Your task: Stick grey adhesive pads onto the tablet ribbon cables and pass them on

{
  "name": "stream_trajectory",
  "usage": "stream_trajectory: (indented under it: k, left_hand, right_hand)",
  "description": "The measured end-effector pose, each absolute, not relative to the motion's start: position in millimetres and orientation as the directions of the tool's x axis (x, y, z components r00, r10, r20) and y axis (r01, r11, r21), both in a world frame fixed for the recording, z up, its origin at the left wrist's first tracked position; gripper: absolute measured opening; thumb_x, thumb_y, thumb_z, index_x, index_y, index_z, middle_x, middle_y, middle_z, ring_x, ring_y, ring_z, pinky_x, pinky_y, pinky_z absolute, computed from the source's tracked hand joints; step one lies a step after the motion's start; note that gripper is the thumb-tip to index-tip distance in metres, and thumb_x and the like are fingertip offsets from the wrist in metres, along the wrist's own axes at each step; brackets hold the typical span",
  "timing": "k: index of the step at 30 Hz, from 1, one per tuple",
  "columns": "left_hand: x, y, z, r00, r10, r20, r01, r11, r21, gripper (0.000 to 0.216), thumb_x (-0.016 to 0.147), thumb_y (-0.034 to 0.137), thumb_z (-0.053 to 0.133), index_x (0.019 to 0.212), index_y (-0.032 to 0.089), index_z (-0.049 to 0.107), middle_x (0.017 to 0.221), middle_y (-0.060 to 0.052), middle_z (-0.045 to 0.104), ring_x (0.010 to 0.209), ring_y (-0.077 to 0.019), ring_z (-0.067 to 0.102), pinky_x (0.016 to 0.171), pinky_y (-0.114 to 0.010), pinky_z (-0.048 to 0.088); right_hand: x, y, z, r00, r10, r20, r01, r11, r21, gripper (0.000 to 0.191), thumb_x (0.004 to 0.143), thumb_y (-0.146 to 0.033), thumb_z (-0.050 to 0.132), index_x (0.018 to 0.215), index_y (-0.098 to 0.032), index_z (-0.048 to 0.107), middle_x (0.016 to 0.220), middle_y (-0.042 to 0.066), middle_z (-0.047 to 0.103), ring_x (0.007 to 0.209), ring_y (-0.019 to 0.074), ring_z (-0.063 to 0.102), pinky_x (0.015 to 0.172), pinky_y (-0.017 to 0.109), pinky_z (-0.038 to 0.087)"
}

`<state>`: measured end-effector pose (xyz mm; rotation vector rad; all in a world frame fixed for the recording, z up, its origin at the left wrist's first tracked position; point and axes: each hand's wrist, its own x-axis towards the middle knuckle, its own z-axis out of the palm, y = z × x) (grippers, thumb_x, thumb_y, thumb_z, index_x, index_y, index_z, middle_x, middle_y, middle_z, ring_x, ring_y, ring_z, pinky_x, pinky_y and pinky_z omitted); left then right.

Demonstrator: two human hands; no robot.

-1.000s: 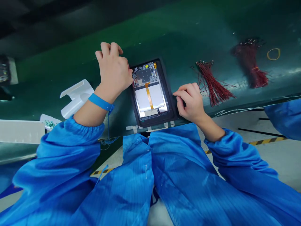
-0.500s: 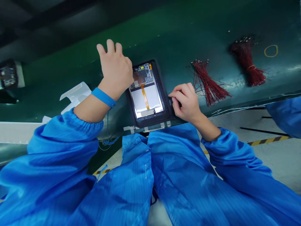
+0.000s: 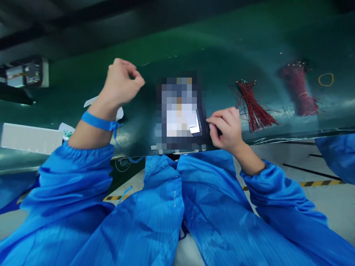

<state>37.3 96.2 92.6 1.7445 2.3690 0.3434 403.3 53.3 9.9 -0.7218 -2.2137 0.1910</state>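
An opened tablet (image 3: 179, 112) lies in a black holder on the green belt (image 3: 222, 55), directly in front of me; most of it is blurred out. My left hand (image 3: 119, 83) hovers to the left of the tablet, lifted off it, with fingers curled and thumb pinched against the forefinger; whatever it holds is too small to see. A blue wrist strap (image 3: 97, 122) circles that wrist. My right hand (image 3: 226, 127) rests at the tablet's right edge, fingers curled and pressed against the holder's side.
Two bundles of red wires (image 3: 253, 107) (image 3: 301, 88) lie on the belt to the right, with a yellow rubber band (image 3: 325, 79) beyond them. White plastic pieces (image 3: 91, 101) and a white box (image 3: 30, 138) sit at the left. Another person's blue sleeve (image 3: 337, 155) shows at far right.
My left hand has come off the tablet's upper left corner and moved left, its fingers closing into a pinch. The right hand stays at the tablet's right edge.
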Motion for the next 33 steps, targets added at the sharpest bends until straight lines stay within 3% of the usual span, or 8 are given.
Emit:
stream_trajectory:
  k: [3,7,12,15,18,22,27,33]
  left_hand:
    - [-27,26,103,-0.358,0.919,0.166,0.9,0.292,0.324,0.024,0.097,0.035,0.059,0.097,0.013,0.069,0.142,-0.009,0.06,0.133,-0.0268,0.058,0.116,-0.048,0.051]
    - [-106,-75,113,-0.495,0.805,0.326,0.866,0.489,0.106,0.02,0.097,0.034,0.065,0.103,0.015,0.071,0.157,-0.012,0.049,0.149,-0.0361,0.042,0.128,-0.065,0.03]
    - [-166,-145,88,-0.508,0.857,0.092,0.844,0.516,-0.146,0.027,0.098,0.034,0.057,0.107,0.013,0.072,0.168,-0.013,0.039,0.155,-0.035,0.026,0.127,-0.06,0.022]
    - [-171,-157,65,-0.495,0.869,-0.009,0.855,0.485,-0.184,0.031,0.101,0.031,0.047,0.101,0.012,0.071,0.171,-0.015,0.039,0.155,-0.0365,0.025,0.124,-0.058,0.024]
    - [-164,-165,54,-0.463,0.886,-0.017,0.877,0.456,-0.15,0.027,0.099,0.028,0.048,0.098,0.016,0.072,0.177,-0.008,0.036,0.156,-0.0399,0.027,0.121,-0.061,0.027]
    - [-162,-179,53,-0.438,0.899,-0.025,0.897,0.435,-0.077,0.026,0.098,0.031,0.05,0.1,0.019,0.073,0.177,-0.009,0.039,0.154,-0.0435,0.034,0.117,-0.065,0.031]
    - [-168,-189,58,-0.545,0.831,0.11,0.836,0.548,0.006,0.036,0.103,0.042,0.046,0.098,0.018,0.073,0.157,-0.016,0.06,0.14,-0.04,0.051,0.111,-0.058,0.039]
    - [-181,-123,85,-0.628,0.735,0.255,0.767,0.641,0.038,0.037,0.105,0.044,0.047,0.102,0.016,0.071,0.139,-0.016,0.067,0.132,-0.0314,0.056,0.117,-0.05,0.038]
  right_hand:
    - [390,30,26,-0.785,0.372,0.495,0.282,0.927,-0.249,0.011,0.103,-0.028,0.063,0.105,-0.019,0.069,0.1,0.008,0.072,0.095,0.0264,0.057,0.081,0.041,0.037]
    - [364,6,32,-0.908,0.263,0.326,0.235,0.964,-0.122,0.013,0.103,-0.029,0.068,0.103,-0.016,0.073,0.093,0.01,0.07,0.089,0.0273,0.055,0.078,0.04,0.037]
    - [335,34,25,-0.907,0.274,0.319,0.295,0.955,0.02,0.012,0.102,-0.024,0.068,0.092,-0.017,0.071,0.084,0.009,0.068,0.08,0.0261,0.056,0.073,0.04,0.033]
    - [316,86,23,-0.881,0.399,0.254,0.429,0.9,0.077,0.014,0.102,-0.028,0.07,0.097,-0.015,0.072,0.091,0.012,0.072,0.085,0.0267,0.061,0.075,0.04,0.029]
    - [300,159,22,-0.786,0.578,0.22,0.599,0.799,0.042,0.025,0.106,-0.035,0.07,0.107,-0.01,0.074,0.106,0.017,0.076,0.099,0.0274,0.065,0.08,0.043,0.027]
    - [288,259,21,-0.562,0.792,0.237,0.809,0.586,-0.042,0.063,0.107,-0.062,0.054,0.112,-0.002,0.075,0.119,0.026,0.074,0.117,0.0316,0.064,0.087,0.054,0.027]
    - [262,293,26,-0.282,0.901,0.329,0.921,0.351,-0.172,0.044,0.102,-0.036,0.071,0.132,-0.004,0.069,0.146,0.039,0.058,0.136,0.0446,0.05,0.099,0.062,0.029]
    - [176,193,15,-0.589,0.689,0.422,0.619,0.721,-0.312,0.031,0.095,-0.017,0.063,0.125,-0.012,0.068,0.135,0.025,0.062,0.125,0.0397,0.053,0.097,0.057,0.038]
